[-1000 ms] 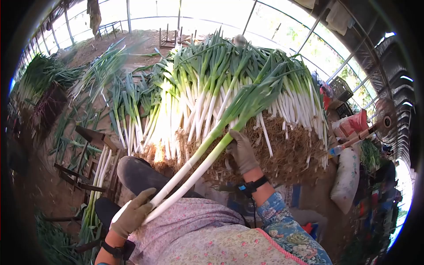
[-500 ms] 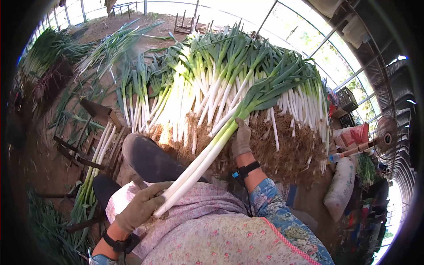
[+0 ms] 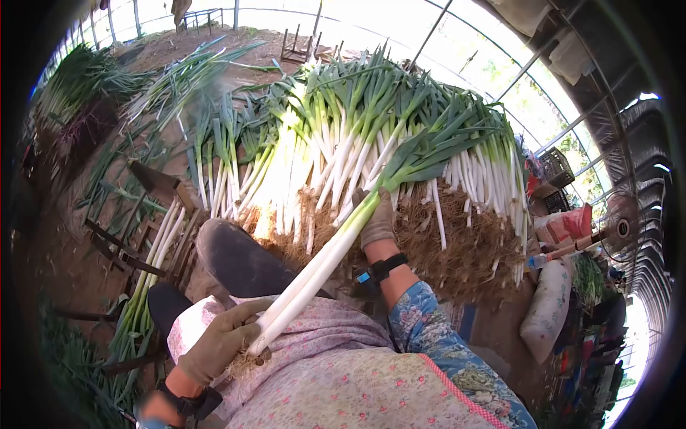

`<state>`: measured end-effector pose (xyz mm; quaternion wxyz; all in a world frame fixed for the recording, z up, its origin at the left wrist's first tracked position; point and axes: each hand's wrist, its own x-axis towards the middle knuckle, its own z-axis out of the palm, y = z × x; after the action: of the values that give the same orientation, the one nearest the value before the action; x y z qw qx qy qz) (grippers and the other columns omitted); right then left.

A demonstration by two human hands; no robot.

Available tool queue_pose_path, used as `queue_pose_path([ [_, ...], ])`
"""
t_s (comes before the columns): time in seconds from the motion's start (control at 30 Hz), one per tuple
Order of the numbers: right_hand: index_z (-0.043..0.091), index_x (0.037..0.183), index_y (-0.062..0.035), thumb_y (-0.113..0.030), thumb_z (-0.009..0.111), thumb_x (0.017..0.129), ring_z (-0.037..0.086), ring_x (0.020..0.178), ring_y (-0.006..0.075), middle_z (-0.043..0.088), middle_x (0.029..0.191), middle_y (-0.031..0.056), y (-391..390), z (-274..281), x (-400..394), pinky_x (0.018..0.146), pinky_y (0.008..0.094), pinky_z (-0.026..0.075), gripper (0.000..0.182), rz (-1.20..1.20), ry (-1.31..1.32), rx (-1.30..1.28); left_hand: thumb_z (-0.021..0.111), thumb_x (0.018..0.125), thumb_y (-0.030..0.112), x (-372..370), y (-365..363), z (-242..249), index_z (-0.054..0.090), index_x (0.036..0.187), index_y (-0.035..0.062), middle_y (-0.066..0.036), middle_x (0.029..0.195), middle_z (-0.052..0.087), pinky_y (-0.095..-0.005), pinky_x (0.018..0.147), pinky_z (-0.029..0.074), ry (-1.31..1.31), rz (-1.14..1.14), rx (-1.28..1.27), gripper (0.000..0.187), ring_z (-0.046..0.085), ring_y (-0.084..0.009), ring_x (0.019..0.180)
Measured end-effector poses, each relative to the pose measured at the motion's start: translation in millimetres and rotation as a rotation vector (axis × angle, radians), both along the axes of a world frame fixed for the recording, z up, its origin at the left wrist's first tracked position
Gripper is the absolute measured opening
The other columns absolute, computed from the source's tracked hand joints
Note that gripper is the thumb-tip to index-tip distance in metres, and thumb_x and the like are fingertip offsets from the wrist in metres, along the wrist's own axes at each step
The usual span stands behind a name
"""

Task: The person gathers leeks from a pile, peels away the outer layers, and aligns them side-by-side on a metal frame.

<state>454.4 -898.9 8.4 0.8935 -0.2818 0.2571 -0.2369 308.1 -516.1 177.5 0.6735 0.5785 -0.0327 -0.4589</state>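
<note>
Two or so long green onions (image 3: pixel 314 275) lie diagonally across my lap, white stalks toward me and green leaves pointing up to the right. Near the root end, my left hand (image 3: pixel 225 339) in a brown glove is closed round the stalks; short roots show just below it. My right hand (image 3: pixel 377 218), gloved too, grips them where white turns to green. Behind it spreads a large pile of green onions (image 3: pixel 350 154), with brown roots facing me.
More stalks rest on a metal frame (image 3: pixel 153 261) at the left. Leaves (image 3: pixel 179 79) litter the ground at the upper left. A fan (image 3: pixel 622 227), a red bag (image 3: pixel 564 224), a white sack (image 3: pixel 547 307) and a black crate (image 3: pixel 556 168) are at the right.
My right hand has shifted slightly left and its fingers now wrap further round the stalks. The roots by my left hand show more clearly.
</note>
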Motion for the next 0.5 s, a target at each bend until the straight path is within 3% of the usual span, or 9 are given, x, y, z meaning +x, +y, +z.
queue_pose_path([
  [0.07, 0.049, 0.117, -0.0024, -0.024, 0.054, 0.097, 0.063, 0.089, 0.0261, 0.059, 0.099, 0.0115, 2.5, 4.6, -1.3, 0.082, 0.0402, 0.061, 0.03, 0.005, -0.064, -0.008, 0.052, 0.095, 0.01, -4.5, -0.1, -10.5, 0.047, 0.142, -0.0028, -0.01, 0.121, 0.061, -0.0281, 0.09, 0.051, -0.155, 0.01, 0.026, 0.05, 0.06, -0.0136, 0.103],
  [0.17, 0.052, 0.113, -0.0015, -0.022, 0.053, 0.097, 0.064, 0.088, 0.0257, 0.059, 0.098, 0.0114, 0.1, 10.3, 1.9, 0.083, 0.0379, 0.06, 0.027, -0.031, -0.067, 0.019, 0.053, 0.094, 0.011, -5.5, 1.6, -7.6, 0.048, 0.141, -0.0026, -0.008, 0.121, 0.061, -0.0292, 0.094, 0.048, -0.242, -0.038, 0.109, 0.049, 0.058, -0.0132, 0.108],
  [0.23, 0.058, 0.102, -0.0002, -0.022, 0.051, 0.098, 0.063, 0.08, 0.0237, 0.061, 0.089, 0.0102, -3.1, 15.1, 1.7, 0.077, 0.0351, 0.059, 0.023, 0.019, -0.119, -0.105, 0.053, 0.095, 0.011, -5.2, 4.8, -4.3, 0.049, 0.141, -0.0024, -0.007, 0.121, 0.061, -0.0287, 0.096, 0.046, -0.283, -0.095, 0.148, 0.048, 0.057, -0.0125, 0.109],
  [0.33, 0.058, 0.104, -0.0019, -0.028, 0.05, 0.1, 0.062, 0.075, 0.0235, 0.061, 0.087, 0.0115, -9.0, 22.1, 5.2, 0.072, 0.0354, 0.056, 0.028, 0.088, -0.159, -0.092, 0.053, 0.095, 0.009, -2.7, 12.4, 1.4, 0.048, 0.141, -0.0017, -0.009, 0.124, 0.061, -0.0297, 0.099, 0.043, -0.331, -0.176, 0.224, 0.048, 0.054, -0.0136, 0.114],
  [0.4, 0.055, 0.107, -0.0027, -0.034, 0.049, 0.102, 0.062, 0.074, 0.0243, 0.061, 0.087, 0.0127, -2.3, 31.6, 5.3, 0.071, 0.0365, 0.055, 0.032, 0.08, -0.128, -0.15, 0.052, 0.097, 0.009, -9.7, 17.8, -10.1, 0.048, 0.142, -0.0013, -0.009, 0.119, 0.062, -0.0303, 0.093, 0.045, -0.453, -0.134, 0.166, 0.046, 0.056, -0.0149, 0.105],
  [0.47, 0.052, 0.111, -0.0022, -0.032, 0.048, 0.102, 0.06, 0.074, 0.0249, 0.06, 0.088, 0.0124, -9.4, 25.2, 12.7, 0.07, 0.0371, 0.055, 0.031, 0.125, -0.136, -0.152, 0.05, 0.099, 0.008, -13.7, 24.1, -9.9, 0.047, 0.142, -0.001, -0.012, 0.117, 0.064, -0.0312, 0.093, 0.046, -0.607, -0.137, 0.169, 0.044, 0.058, -0.0166, 0.104],
  [0.5, 0.052, 0.111, -0.0021, -0.031, 0.048, 0.102, 0.06, 0.073, 0.0249, 0.06, 0.088, 0.012, -11.3, 18.4, 16.9, 0.069, 0.0371, 0.055, 0.031, 0.14, -0.146, -0.144, 0.05, 0.1, 0.009, -11.2, 27.0, -5.0, 0.046, 0.143, -0.0004, -0.012, 0.117, 0.063, -0.0312, 0.095, 0.045, -0.545, -0.169, 0.211, 0.044, 0.059, -0.0179, 0.105],
])
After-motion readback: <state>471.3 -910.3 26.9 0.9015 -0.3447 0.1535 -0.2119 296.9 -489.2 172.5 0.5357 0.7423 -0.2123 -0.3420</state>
